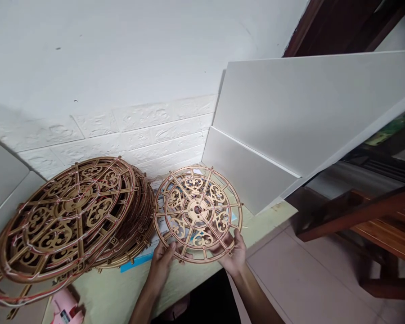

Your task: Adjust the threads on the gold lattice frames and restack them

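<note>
A round gold openwork frame (193,216), with scroll ornaments, spokes and a hub, is held up above the table by both my hands. My left hand (164,257) grips its lower left rim, thumb on top. At the lower right rim my right hand (235,255) is closed round the edge, with some fingers showing underneath through the openings. To the left leans a tall pile of similar round gold frames (77,202), with red and white wires running along their rings and spokes.
A pale green table (111,292) bears the pile. Blue-edged paper (138,261) lies under it. A pink tool (65,306) rests at the front left. Grey panels (290,112) stand at the right, by a white brick-patterned wall (155,128). Wooden furniture (374,216) stands beyond.
</note>
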`<state>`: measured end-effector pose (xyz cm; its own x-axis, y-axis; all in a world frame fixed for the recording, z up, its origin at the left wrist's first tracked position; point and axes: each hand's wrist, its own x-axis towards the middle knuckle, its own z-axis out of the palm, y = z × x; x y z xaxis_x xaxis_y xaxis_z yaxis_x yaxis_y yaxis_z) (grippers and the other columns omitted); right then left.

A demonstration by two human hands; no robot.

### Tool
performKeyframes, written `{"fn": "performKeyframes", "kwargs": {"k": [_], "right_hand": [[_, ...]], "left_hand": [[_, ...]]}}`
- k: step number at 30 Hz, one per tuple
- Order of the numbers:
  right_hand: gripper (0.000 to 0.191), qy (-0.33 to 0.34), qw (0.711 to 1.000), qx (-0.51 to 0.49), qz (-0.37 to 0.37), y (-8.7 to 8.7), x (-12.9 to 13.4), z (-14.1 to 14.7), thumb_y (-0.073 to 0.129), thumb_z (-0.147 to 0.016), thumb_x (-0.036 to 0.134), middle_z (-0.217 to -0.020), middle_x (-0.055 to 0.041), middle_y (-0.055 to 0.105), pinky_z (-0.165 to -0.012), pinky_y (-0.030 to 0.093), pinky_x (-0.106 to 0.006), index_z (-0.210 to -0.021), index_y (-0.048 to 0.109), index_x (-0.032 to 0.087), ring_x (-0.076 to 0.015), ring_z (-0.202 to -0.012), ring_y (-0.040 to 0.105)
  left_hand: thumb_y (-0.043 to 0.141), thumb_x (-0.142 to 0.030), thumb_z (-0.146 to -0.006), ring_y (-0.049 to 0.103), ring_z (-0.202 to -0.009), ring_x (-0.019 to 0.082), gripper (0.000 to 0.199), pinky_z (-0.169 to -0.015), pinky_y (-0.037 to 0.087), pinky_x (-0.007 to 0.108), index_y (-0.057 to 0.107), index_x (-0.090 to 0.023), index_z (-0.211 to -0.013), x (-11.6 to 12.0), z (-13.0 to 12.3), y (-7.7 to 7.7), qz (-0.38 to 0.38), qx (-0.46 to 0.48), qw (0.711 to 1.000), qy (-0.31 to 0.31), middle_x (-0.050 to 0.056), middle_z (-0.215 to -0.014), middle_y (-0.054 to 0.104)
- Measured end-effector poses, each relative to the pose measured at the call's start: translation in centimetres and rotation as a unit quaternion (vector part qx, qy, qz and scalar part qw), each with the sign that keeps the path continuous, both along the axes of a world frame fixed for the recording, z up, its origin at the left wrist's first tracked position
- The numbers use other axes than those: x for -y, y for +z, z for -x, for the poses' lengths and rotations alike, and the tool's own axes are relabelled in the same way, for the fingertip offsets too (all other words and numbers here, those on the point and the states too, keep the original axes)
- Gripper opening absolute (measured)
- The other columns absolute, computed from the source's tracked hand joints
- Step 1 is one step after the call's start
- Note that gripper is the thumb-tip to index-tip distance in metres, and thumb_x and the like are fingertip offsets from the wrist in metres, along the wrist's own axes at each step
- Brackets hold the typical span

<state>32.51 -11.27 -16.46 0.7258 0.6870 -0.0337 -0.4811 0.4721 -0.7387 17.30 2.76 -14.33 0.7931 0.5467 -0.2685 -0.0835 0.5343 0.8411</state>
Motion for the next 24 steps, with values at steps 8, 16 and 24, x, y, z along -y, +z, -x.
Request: {"fn": "performKeyframes", "kwargs": {"k": [8,16,24], "right_hand": [[0.056,-0.016,1.0,0.022,-0.001,0.9,0.3,0.2,0.056,-0.064,0.078,-0.077,-0.0073,0.074,-0.089,0.046,-0.057,-0.076,0.072,0.026,-0.0326,-0.086,0.069],[0.054,-0.018,1.0,0.018,0.001,1.8,2.2,0.7,0.057,-0.065,0.078,-0.071,-0.0075,0.073,-0.088,0.045,-0.06,-0.07,0.07,0.026,-0.0331,-0.093,0.068],[0.043,-0.037,0.997,0.053,0.042,3.6,5.0,0.8,0.067,-0.064,0.068,-0.064,-0.0079,0.07,-0.095,0.041,-0.061,-0.07,0.071,0.026,-0.0337,-0.091,0.068]], "left_hand": [[0.075,-0.053,-0.069,0.07,-0.066,0.024,0.059,-0.056,0.05,0.03,0.062,-0.016,-0.114,0.0,0.2,0.3,0.004,0.014,1.0,-0.021,0.013,-0.097,0.073],[0.076,-0.048,-0.071,0.071,-0.065,0.025,0.047,-0.051,0.045,0.027,0.066,-0.017,-0.105,0.3,0.7,0.9,-0.016,0.018,0.998,-0.058,0.012,-0.088,0.075],[0.078,-0.051,-0.067,0.069,-0.059,0.024,0.046,-0.061,0.052,0.034,0.068,-0.014,-0.093,0.9,1.8,2.9,-0.006,0.027,0.998,-0.048,0.01,-0.073,0.075]]}}
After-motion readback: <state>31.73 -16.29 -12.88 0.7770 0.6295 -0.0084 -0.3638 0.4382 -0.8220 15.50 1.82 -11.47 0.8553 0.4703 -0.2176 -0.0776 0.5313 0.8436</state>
